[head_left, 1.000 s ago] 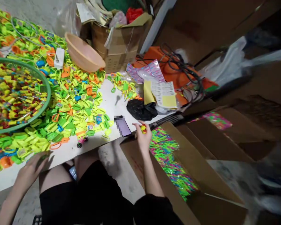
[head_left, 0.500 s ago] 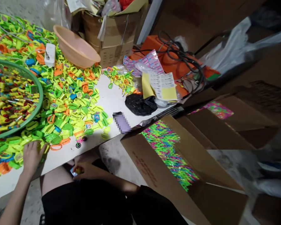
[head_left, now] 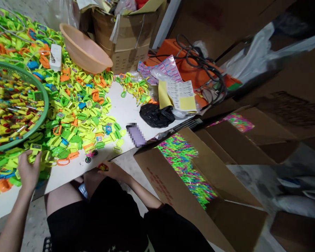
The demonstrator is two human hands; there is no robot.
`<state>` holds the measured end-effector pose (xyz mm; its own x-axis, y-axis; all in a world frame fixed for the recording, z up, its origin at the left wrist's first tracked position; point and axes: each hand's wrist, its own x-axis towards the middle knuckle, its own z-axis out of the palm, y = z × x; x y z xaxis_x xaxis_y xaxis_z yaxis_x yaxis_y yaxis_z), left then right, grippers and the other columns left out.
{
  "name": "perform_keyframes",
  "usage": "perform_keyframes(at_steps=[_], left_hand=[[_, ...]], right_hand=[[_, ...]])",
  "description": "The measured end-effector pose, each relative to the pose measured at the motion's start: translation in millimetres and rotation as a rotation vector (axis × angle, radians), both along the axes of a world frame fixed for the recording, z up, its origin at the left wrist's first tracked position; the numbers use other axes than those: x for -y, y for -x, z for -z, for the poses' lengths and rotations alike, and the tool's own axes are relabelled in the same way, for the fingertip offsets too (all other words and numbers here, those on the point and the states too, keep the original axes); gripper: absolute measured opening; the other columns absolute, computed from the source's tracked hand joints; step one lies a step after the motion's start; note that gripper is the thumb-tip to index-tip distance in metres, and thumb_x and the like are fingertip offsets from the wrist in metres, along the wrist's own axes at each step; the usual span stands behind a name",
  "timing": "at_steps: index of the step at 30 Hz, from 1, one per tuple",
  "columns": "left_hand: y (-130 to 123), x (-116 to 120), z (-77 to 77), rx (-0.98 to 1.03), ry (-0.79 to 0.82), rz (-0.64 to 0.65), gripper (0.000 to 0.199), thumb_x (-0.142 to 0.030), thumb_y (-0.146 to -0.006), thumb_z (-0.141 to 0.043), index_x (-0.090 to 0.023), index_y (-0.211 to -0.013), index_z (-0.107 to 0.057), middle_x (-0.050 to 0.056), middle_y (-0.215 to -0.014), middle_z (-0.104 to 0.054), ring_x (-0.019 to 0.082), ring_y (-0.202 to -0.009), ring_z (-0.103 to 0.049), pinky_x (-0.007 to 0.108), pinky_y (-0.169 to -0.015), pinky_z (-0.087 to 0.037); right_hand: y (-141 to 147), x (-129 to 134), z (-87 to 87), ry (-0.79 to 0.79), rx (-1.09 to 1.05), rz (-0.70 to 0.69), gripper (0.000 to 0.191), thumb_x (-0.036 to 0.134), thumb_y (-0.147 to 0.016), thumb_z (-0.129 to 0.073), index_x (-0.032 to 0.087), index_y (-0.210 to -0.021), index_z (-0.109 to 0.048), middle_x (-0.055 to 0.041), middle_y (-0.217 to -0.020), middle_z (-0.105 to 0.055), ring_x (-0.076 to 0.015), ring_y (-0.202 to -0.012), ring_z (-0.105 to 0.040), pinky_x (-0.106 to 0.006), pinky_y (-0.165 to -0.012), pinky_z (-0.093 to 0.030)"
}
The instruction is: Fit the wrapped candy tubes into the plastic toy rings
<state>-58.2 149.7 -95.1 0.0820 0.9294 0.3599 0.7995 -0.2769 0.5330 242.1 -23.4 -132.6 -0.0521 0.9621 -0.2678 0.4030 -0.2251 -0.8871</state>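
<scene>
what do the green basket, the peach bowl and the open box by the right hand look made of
Green basket: plastic, judging by its moulded mesh wall and smooth rim. Peach bowl: likely plastic, with an even matte colour and thin rim. Open box near the right hand: brown corrugated cardboard, dull, with folded flaps.

head cam | worn, looks forward-down | close over table [head_left: 126, 112] edge and lap
</scene>
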Motion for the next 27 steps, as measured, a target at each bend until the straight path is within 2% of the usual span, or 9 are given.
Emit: perform_keyframes(at_steps=[3,5,9,11,13,15,20,25,27], left_hand=[[-9,5,1.6,0.080,0.082,-0.100,0.041,-0.056,-0.082,-0.050,-0.018,-0.096,-0.051,0.008,-0.094,-0.062,0.025,-0.092,-0.060,0.036,-0.075,-0.048],[-16,16,0.6,0.104,0.187,-0.049,0.041,-0.057,-0.083,-0.047,-0.018,-0.093,-0.052,0.003,-0.083,-0.062,0.021,-0.078,-0.061,0.030,-0.066,-0.047],[-35,49,-7.4,-0.072,0.492,0.383,0.041,-0.058,-0.081,-0.047,-0.020,-0.089,-0.058,-0.001,-0.069,-0.063,0.017,-0.060,-0.059,0.024,-0.058,-0.044],[-46,68,-13.3,-0.133,0.588,0.595,0.037,-0.055,-0.083,-0.046,-0.022,-0.092,-0.060,-0.001,-0.076,-0.067,0.017,-0.066,-0.062,0.024,-0.063,-0.045],[-55,83,-18.8,-0.113,0.630,0.713,0.035,-0.051,-0.085,-0.043,-0.022,-0.093,-0.061,0.001,-0.083,-0.068,0.018,-0.073,-0.063,0.024,-0.068,-0.047],[-61,92,-22.7,-0.065,0.602,0.737,0.034,-0.050,-0.085,-0.042,-0.022,-0.089,-0.061,0.003,-0.087,-0.068,0.018,-0.077,-0.063,0.025,-0.071,-0.048],[-60,98,-22.8,0.111,0.478,0.631,0.031,-0.050,-0.081,-0.051,-0.020,-0.083,-0.059,0.003,-0.082,-0.064,0.018,-0.078,-0.060,0.027,-0.072,-0.049],[-62,102,-22.8,0.155,0.546,0.635,0.030,-0.049,-0.083,-0.050,-0.020,-0.084,-0.058,0.002,-0.079,-0.065,0.016,-0.071,-0.060,0.024,-0.066,-0.049],[-66,104,-26.9,0.133,0.545,0.658,0.029,-0.048,-0.083,-0.050,-0.020,-0.083,-0.058,0.002,-0.080,-0.065,0.016,-0.070,-0.060,0.024,-0.062,-0.048]], right_hand=[[10,-3,-0.9,-0.007,0.004,-0.086,0.030,0.037,-0.079,-0.067,0.022,-0.105,-0.064,-0.0044,-0.095,-0.069,-0.0218,-0.088,-0.064,-0.032,-0.078,-0.047],[17,-6,-2.5,-0.025,-0.044,-0.103,0.033,0.035,-0.076,-0.070,0.024,-0.106,-0.064,-0.0036,-0.098,-0.068,-0.0228,-0.092,-0.064,-0.032,-0.081,-0.047],[32,-13,-7.9,-0.084,-0.145,-0.066,0.049,0.032,-0.077,-0.069,0.024,-0.124,-0.055,-0.0040,-0.114,-0.064,-0.0231,-0.102,-0.061,-0.034,-0.088,-0.045],[39,-16,-10.7,-0.135,-0.192,-0.095,0.055,0.034,-0.078,-0.067,0.025,-0.130,-0.049,-0.0046,-0.119,-0.061,-0.0216,-0.106,-0.059,-0.032,-0.091,-0.044],[45,-17,-12.6,-0.189,-0.230,-0.148,0.051,0.034,-0.079,-0.067,0.025,-0.127,-0.052,-0.0034,-0.116,-0.063,-0.0198,-0.106,-0.059,-0.029,-0.091,-0.043],[48,-17,-14.0,-0.212,-0.222,-0.167,0.043,0.033,-0.079,-0.067,0.024,-0.120,-0.056,-0.0014,-0.109,-0.065,-0.0189,-0.101,-0.061,-0.028,-0.089,-0.044],[47,-14,-24.4,-0.224,-0.227,-0.046,0.028,0.031,-0.080,-0.062,0.020,-0.106,-0.062,-0.0012,-0.096,-0.067,-0.0156,-0.089,-0.062,-0.025,-0.082,-0.045],[46,-12,-41.7,-0.238,-0.300,-0.097,0.047,0.035,-0.077,-0.066,0.023,-0.121,-0.055,-0.0020,-0.108,-0.065,-0.0157,-0.096,-0.061,-0.025,-0.085,-0.044],[47,-12,-43.6,-0.247,-0.278,-0.116,0.044,0.033,-0.077,-0.066,0.023,-0.119,-0.056,-0.0022,-0.109,-0.064,-0.0160,-0.098,-0.061,-0.025,-0.087,-0.044]])
